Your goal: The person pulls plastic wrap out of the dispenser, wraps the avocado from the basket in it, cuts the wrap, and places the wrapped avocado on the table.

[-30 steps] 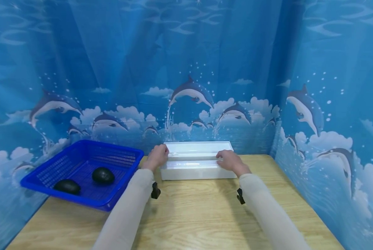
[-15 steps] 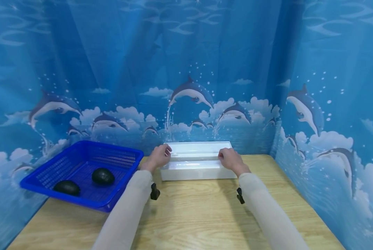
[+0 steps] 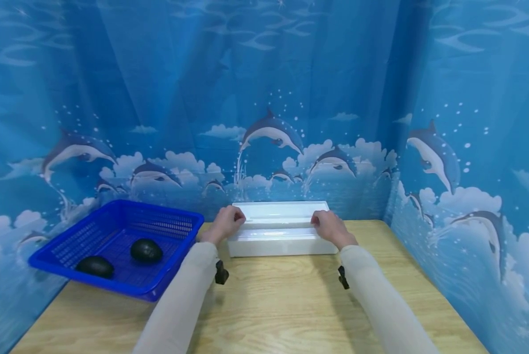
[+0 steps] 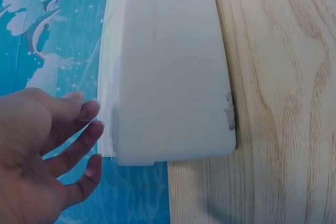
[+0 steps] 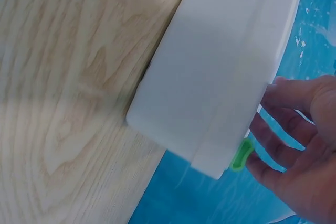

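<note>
A long white cling film dispenser point(image 3: 282, 247) stands near the table's back edge, its lid raised behind. Inside it, glossy cling film point(image 3: 277, 232) catches the light. At the dispenser's left end, my left hand point(image 3: 225, 223) has thumb and index finger pinched together; a thin clear film edge runs up from them in the left wrist view. My right hand point(image 3: 330, 229) pinches in the same way at the right end. In the right wrist view its fingertips partly hide behind the dispenser's side, next to a small green piece point(image 5: 242, 154).
A blue plastic basket point(image 3: 158, 287) stands on the left of the wooden table point(image 3: 273, 305), holding two dark avocados point(image 3: 146, 250). Behind the table hangs a dolphin-print curtain point(image 3: 264, 73), close to the dispenser's back.
Both hands have risen slightly off the dispenser's ledge. Their fingers have drawn together into pinches, the left shifting a little to the right. Basket and avocados stay put.
</note>
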A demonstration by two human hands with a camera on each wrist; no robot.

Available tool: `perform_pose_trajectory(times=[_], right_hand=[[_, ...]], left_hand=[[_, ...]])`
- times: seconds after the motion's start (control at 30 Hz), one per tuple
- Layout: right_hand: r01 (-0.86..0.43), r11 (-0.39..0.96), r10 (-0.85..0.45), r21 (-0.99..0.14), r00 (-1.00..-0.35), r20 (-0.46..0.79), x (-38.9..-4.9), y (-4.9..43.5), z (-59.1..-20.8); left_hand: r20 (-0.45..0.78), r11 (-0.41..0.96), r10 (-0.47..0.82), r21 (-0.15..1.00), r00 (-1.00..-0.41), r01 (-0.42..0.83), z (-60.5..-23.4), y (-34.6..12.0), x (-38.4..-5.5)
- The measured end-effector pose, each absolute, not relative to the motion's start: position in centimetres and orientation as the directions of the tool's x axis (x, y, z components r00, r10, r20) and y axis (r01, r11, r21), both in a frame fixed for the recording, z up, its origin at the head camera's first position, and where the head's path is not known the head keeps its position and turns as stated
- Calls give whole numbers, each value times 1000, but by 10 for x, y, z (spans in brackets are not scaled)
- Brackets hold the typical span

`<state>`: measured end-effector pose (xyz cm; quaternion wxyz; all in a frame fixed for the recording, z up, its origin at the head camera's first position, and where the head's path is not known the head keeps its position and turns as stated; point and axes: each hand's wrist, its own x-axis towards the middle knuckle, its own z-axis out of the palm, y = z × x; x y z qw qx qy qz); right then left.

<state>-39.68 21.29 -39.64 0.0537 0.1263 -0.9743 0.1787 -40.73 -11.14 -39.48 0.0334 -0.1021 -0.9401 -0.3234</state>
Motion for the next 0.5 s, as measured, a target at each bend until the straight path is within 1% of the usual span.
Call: perform_pose_trajectory(times=[0.27,0.5], right_hand=[[-276,911,-239,-307,-959,151,-400,228,-399],[-271,905,-218,-327,-957,192,-403,239,-396]], left_hand=[[132,772,152,604,-980,201,-394,-110,-409],[156,782,139,589,-978,205,-395,-109,-410]])
